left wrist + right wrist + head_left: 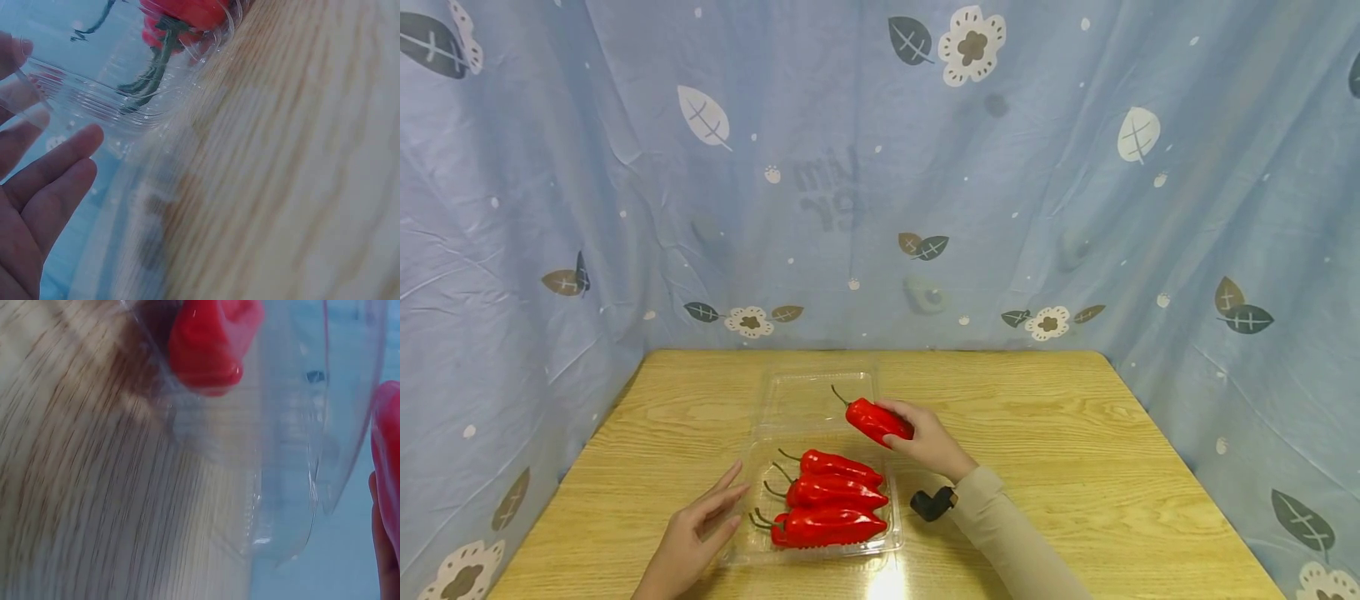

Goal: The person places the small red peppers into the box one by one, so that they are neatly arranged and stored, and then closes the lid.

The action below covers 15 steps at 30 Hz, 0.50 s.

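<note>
My right hand (934, 446) grips a red pepper (867, 418) with a green stem, above the back right part of a clear plastic clamshell box (895, 525). In the right wrist view this pepper (389, 450) shows at the right edge, mostly cut off. Inside the box lie several red peppers (838, 492) side by side, stems pointing left. At the box's left side is my left hand (696, 529), fingers extended and holding nothing. The left wrist view shows those fingers (69, 156) close to the clear wall; whether they touch it I cannot tell.
The box's clear lid (808, 400) lies folded back behind the base. Wood-grain tabletop (1037, 417) extends to both sides. A blue curtain (865, 167) with leaf and flower prints hangs behind and around the table. A black wrist camera (932, 504) is under my right wrist.
</note>
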### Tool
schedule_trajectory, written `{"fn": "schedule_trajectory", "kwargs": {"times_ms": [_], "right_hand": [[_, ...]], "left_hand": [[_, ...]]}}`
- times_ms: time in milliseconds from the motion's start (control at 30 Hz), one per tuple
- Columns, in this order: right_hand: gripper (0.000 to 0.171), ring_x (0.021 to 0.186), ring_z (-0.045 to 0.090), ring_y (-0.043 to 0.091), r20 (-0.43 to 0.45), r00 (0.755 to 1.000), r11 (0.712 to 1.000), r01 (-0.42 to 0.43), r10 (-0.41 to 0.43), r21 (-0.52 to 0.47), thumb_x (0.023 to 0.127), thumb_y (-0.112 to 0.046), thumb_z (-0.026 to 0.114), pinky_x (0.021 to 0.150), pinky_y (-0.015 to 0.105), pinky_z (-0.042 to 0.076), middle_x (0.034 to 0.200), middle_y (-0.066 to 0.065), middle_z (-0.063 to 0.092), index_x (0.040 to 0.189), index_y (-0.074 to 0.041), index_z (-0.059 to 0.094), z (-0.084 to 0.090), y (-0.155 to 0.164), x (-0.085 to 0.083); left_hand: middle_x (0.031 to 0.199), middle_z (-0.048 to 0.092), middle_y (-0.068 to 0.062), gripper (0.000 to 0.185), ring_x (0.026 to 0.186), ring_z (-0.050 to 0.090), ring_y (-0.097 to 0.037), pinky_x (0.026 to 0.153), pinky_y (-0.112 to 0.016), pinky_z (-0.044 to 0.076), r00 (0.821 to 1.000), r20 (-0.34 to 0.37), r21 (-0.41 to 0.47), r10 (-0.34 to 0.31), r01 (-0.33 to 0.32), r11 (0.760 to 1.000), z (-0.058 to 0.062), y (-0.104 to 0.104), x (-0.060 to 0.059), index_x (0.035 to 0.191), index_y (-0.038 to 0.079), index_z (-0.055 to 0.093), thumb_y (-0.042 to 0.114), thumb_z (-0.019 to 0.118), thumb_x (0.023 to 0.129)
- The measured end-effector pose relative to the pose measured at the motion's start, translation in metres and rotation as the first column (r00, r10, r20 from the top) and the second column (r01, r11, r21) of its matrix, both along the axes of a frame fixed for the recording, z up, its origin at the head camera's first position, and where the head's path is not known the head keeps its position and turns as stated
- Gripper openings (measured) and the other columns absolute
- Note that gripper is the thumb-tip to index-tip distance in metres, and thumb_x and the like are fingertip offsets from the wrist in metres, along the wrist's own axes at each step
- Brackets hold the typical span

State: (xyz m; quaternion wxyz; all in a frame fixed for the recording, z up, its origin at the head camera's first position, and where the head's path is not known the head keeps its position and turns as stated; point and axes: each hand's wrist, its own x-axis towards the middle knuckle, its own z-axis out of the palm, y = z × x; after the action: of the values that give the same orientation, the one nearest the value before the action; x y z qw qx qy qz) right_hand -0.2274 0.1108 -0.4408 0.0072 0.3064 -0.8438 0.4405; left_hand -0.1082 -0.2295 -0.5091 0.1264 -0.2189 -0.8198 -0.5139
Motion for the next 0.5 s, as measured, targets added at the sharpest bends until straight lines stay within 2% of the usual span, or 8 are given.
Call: {"fn": "schedule_trajectory", "kwargs": {"times_ms": [233, 500], "right_hand": [[0.049, 0.094, 0.057, 0.017, 0.045, 0.992, 0.993, -0.116, 0.116, -0.002, 0.083, -0.010, 0.061, 0.079, 0.025, 0.049, 0.124, 0.008, 0.054, 0.130, -0.014, 0.048, -0.004, -0.006, -0.004], [0.050, 0.096, 0.055, 0.013, 0.097, 0.979, 0.983, -0.183, 0.180, 0.028, 0.085, -0.009, 0.060, 0.081, 0.023, 0.047, 0.125, 0.001, 0.054, 0.131, -0.021, 0.046, -0.003, -0.017, -0.003]], "left_hand": [[0.138, 0.035, -0.023, 0.036, 0.123, 0.039, 0.002, 0.087, -0.010, 0.043, 0.999, -0.031, -0.038, 0.016, -0.017, 0.999, -0.001, -0.001, -0.001, 0.121, -0.002, 0.053, -0.002, 0.057, 0.084], [0.137, 0.038, -0.023, 0.036, 0.122, 0.040, 0.001, 0.087, -0.009, 0.042, 0.998, -0.053, -0.056, 0.039, -0.042, 0.998, -0.001, 0.000, -0.001, 0.119, -0.002, 0.055, -0.001, 0.059, 0.083]]}}
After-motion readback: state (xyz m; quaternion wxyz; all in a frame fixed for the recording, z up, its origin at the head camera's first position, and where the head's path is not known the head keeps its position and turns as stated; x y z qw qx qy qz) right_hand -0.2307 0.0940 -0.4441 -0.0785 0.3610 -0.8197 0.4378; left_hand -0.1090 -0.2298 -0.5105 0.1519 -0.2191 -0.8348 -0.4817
